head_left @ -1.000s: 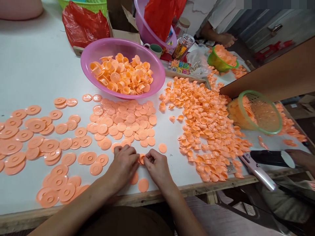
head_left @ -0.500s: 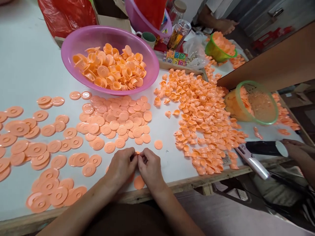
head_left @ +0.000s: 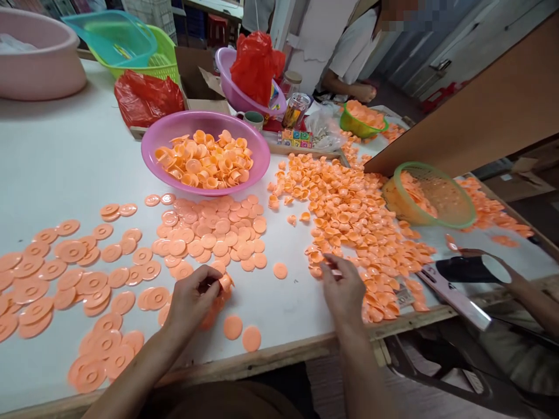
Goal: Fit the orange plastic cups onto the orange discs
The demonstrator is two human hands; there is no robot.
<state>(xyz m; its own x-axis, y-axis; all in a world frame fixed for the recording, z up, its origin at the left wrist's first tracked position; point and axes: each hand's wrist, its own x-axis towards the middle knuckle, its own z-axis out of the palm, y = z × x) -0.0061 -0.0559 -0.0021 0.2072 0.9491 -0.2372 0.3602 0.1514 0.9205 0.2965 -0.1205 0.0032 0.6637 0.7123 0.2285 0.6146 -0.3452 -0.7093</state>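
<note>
My left hand (head_left: 194, 299) is closed, thumb and fingers pinching a small orange plastic piece (head_left: 226, 283) with a pointed edge. Under and beside that hand lie flat orange discs (head_left: 233, 327), and more ringed discs (head_left: 105, 343) spread to its left. My right hand (head_left: 343, 288) is at the near left edge of a heap of small orange cup-shaped pieces (head_left: 349, 203). Its thumb and forefinger are apart, with the fingertips by the pieces; nothing shows held in it. Beyond the discs stands a pink bowl (head_left: 151, 157) of orange brimmed cups (head_left: 205, 160).
At the right a green-rimmed basket (head_left: 463, 212) lies tilted beside a brown board (head_left: 471, 116). Another person's hand (head_left: 510, 273) is near a black-and-pink device (head_left: 458, 297) at the table edge. Behind the bowl stand a mug (head_left: 252, 120), a glass (head_left: 297, 110) and red bags (head_left: 148, 99).
My hands were together at the table's front; now they are apart. The right has moved right to the heap, the left slightly left with the piece. The view has tilted up.
</note>
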